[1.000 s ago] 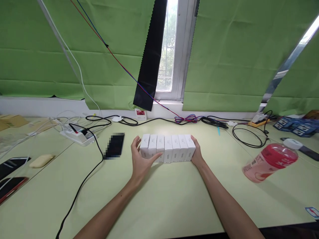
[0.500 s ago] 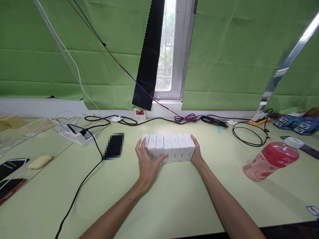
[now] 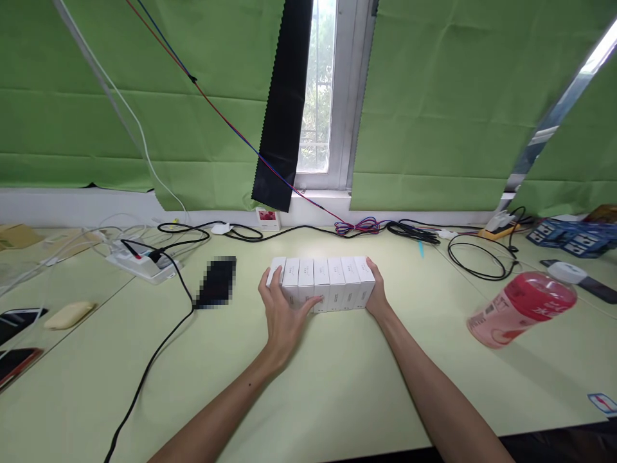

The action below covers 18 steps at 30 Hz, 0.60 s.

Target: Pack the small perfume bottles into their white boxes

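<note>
At the far left edge, two dark phones (image 3: 17, 321) are cut off by the frame, so their make stays unclear. A white power strip (image 3: 139, 265) sits at ten o'clock from the boxes, its black cable (image 3: 159, 347) trailing down the pale green table (image 3: 337, 392); a pixelated dark rectangle (image 3: 215, 281) lies at nine o'clock, its identity unreadable. The left hand (image 3: 281, 315) lies spread against the left end and front of a row of seven small white boxes (image 3: 324, 290) at table centre, thumb laid along the front faces. The right hand (image 3: 377, 297) presses flat on the row's right end, mostly hidden behind it. Squeezed unevenly, the row could likely buckle and a middle box pop out. The print on the boxes is too small to read. At three o'clock a pink-and-red bottle (image 3: 520, 308) looks tilted and might roll if the table is jolted.
</note>
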Tool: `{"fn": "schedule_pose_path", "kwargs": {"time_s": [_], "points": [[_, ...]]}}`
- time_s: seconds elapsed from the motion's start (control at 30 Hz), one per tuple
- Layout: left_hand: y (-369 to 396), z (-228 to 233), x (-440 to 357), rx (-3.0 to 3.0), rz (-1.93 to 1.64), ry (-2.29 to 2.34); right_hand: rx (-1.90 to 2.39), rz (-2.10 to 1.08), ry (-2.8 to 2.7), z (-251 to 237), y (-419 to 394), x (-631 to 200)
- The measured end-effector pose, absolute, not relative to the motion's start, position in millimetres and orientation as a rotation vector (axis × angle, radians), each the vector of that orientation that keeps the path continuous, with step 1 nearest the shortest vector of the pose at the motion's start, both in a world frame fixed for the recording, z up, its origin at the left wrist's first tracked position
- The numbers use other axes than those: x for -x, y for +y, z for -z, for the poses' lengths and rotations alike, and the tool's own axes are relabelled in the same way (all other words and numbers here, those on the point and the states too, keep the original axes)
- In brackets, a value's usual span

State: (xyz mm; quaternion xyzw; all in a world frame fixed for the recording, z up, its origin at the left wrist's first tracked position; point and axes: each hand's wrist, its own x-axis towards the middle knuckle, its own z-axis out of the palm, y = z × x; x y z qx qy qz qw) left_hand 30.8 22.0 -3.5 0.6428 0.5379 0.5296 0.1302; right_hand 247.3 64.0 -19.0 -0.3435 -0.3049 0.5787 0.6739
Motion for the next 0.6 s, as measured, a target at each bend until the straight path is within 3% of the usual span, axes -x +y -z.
{"fn": "schedule_pose_path", "kwargs": {"time_s": [0.6], "points": [[29.0,-12.2,-5.1,-1.597,-1.692,1.416,0.822,-1.204,-0.717,14.9,55.0,-247.1]]}}
